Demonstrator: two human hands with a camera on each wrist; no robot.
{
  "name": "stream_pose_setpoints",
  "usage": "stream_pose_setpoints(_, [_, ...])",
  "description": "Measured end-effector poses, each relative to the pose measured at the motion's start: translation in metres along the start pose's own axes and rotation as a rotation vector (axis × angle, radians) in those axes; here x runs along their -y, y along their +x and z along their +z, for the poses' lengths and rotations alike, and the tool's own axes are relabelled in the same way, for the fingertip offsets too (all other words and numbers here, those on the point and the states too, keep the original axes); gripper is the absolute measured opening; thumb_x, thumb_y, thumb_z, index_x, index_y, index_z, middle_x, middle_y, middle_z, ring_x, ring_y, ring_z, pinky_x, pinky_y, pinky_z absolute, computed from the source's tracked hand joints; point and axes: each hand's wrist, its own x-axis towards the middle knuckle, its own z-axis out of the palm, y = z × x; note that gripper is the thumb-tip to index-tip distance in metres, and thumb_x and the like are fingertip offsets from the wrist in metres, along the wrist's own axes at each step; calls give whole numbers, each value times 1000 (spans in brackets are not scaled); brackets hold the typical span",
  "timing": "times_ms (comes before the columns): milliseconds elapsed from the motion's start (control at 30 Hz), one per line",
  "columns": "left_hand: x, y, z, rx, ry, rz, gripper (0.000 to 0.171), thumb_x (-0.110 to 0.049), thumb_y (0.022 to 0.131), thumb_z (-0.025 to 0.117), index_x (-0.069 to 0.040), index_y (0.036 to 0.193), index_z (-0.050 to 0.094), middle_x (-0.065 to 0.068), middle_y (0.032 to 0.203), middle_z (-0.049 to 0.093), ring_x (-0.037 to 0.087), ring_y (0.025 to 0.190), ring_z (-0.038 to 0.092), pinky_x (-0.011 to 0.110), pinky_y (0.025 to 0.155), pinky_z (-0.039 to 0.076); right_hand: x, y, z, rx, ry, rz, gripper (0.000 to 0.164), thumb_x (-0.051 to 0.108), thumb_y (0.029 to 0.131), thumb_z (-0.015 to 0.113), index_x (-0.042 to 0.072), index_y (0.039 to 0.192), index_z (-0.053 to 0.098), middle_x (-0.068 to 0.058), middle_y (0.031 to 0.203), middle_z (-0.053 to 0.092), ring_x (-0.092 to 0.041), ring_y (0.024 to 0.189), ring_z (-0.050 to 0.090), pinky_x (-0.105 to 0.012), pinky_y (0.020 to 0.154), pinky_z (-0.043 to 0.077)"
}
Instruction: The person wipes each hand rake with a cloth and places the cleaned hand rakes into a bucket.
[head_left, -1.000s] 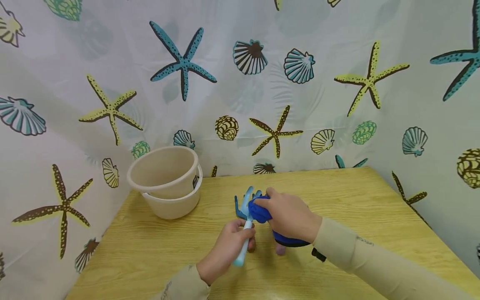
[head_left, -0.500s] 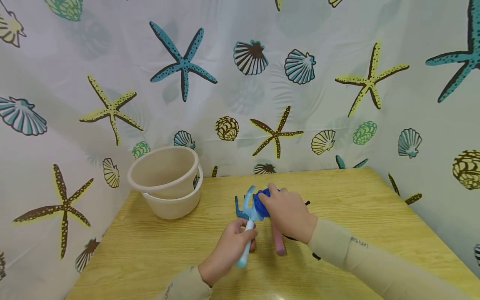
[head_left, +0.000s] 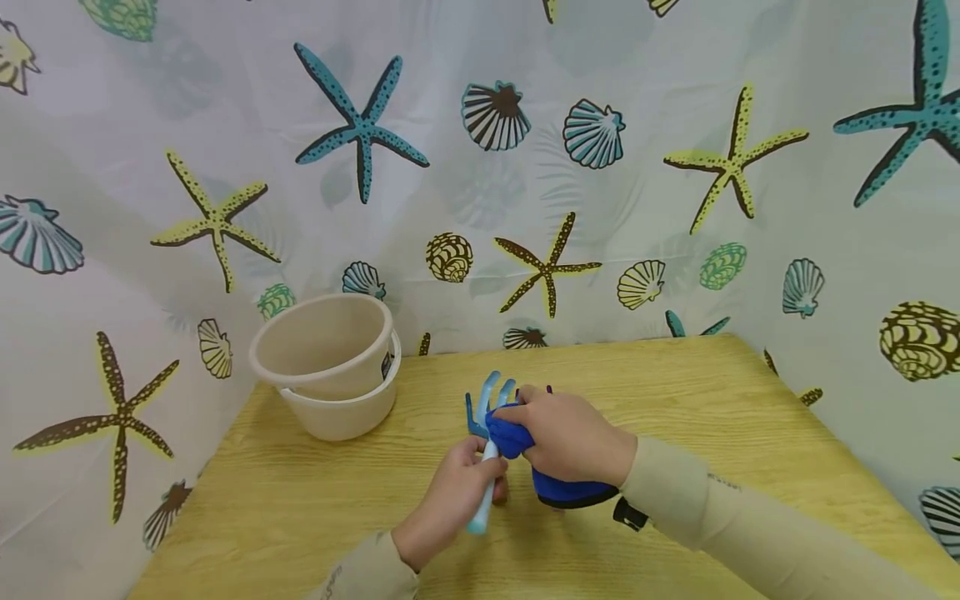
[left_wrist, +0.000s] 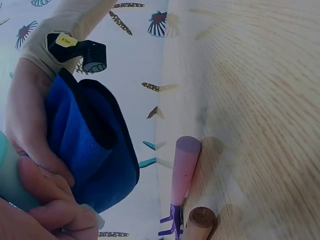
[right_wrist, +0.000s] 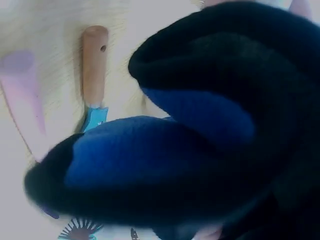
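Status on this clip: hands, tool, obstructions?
Left hand grips light-blue fork by handle. Right hand holds blue cloth against its head. Pink-handled tool, wooden-handled tool lying nearby; neither visibly blocking.

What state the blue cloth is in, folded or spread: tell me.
The blue cloth is folded, not spread: the right hand grips it bunched, and both wrist views show it doubled over.

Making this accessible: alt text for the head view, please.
A left hand grips a light-blue garden fork while the right hand holds a blue cloth against it, above a wooden table. A beige bucket stands at left.
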Motion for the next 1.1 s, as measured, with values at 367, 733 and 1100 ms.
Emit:
stream_pose_setpoints(367, [-3, -4, 3, 17, -28, -6, 17, -11, 90, 56, 4, 97, 53, 0, 59, 54, 12, 52, 50, 24, 50, 40, -7, 4, 13, -121, -245, 34, 51, 15, 69, 73, 24, 119, 66, -10, 101, 58, -20, 65, 61, -34, 44, 54])
stream_pose_setpoints(733, [1, -2, 1, 24, -64, -18, 19, -12, 92, 55, 4, 101, 54, 2, 62, 55, 12, 55, 50, 24, 53, 43, -12, 0, 18, -223, -422, -2, 36, 15, 79, 70, 15, 114, 66, -14, 99, 56, -28, 69, 58, -34, 37, 50])
stream_pose_setpoints(1100, [-2, -4, 1, 32, -50, -9, 18, -10, 92, 54, 5, 101, 53, 2, 61, 53, 13, 53, 49, 24, 50, 41, -15, 6, 3, -332, -509, -39, 53, 28, 72, 81, 13, 120, 63, -16, 105, 54, -32, 76, 57, -36, 43, 53])
